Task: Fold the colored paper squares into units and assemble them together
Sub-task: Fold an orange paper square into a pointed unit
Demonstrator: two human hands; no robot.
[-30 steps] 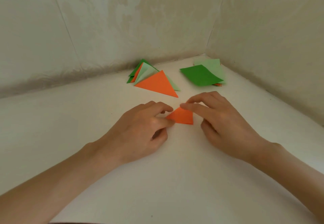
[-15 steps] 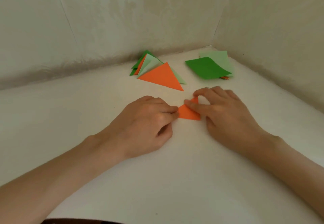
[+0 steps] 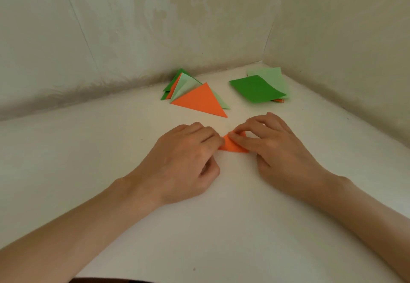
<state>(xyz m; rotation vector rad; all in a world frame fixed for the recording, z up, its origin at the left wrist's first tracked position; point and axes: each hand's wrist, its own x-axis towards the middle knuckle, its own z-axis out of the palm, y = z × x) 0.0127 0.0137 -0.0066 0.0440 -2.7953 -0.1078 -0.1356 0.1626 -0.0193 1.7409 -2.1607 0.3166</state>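
A small folded orange paper [image 3: 231, 145] lies on the white table between my hands. My left hand [image 3: 186, 160] pinches its left corner with curled fingers. My right hand [image 3: 273, 147] holds the paper's right part, thumb and forefinger pinching a flap that is lifted over the top. Much of the paper is hidden under my fingers. Behind it lies a pile of folded triangles [image 3: 195, 96], an orange one on top of light green and dark green ones.
A stack of flat paper squares [image 3: 261, 86], dark green on top of light green and orange, sits in the far right corner. Pale walls [image 3: 133, 38] close the table at the back and right. The white table [image 3: 221, 227] stretches toward me.
My right hand has brought the orange paper's right flap up and over toward the left, so the visible paper is smaller. My left hand stayed on the left corner.
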